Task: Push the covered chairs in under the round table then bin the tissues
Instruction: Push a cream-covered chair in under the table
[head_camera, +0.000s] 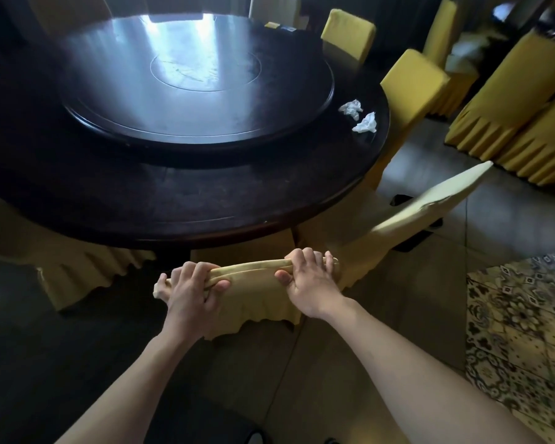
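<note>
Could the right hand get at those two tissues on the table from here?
Probably, once it lets go: the right hand grips the chair back, but the tissues lie near the table rim on that side, nothing between. It looks a long stretch.

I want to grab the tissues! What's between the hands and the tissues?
In the head view, only bare dark round table top lies between the hands, left and right, and the tissues.

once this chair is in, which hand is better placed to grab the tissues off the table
Right, probably. Both tissues lie near the round table's right edge, and the right hand grips the chair back on that side. The left hand would have to cross over.
</note>
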